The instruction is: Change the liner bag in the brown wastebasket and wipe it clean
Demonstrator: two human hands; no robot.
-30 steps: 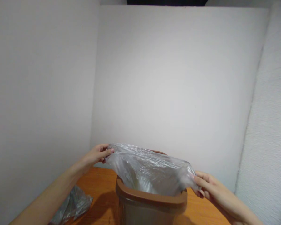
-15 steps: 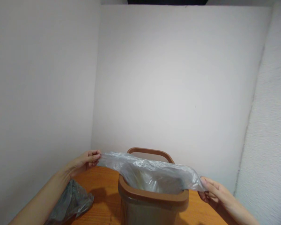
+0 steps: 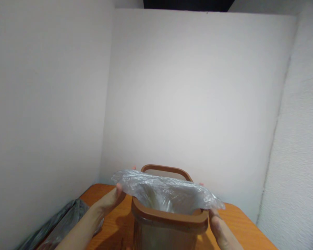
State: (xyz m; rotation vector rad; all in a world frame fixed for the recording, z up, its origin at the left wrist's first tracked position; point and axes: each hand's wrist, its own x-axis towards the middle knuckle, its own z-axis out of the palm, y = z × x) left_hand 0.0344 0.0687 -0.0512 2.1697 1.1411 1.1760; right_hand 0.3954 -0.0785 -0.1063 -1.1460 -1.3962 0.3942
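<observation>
A clear plastic bag lines a brown-rimmed bin, its mouth bunched and stretched wide above the rim. My left hand holds the bag's left side; the thumb shows in front, and a fingertip peeks out behind the plastic. At the bin's right side, my right hand grips the bag from below, with most of its fingers hidden by bag and rim. Loose bag ends stick out beyond both hands. The bin's brown handle stands raised behind the bag.
An orange-brown wooden table carries the bin. Dark, crumpled plastic lies at the left, partly behind my left forearm. White walls close in the back and both sides.
Both hands have moved inward, from the bag's outer corners to nearer the bin. The stretched corners have slackened, and the fingers now reach behind the plastic.
</observation>
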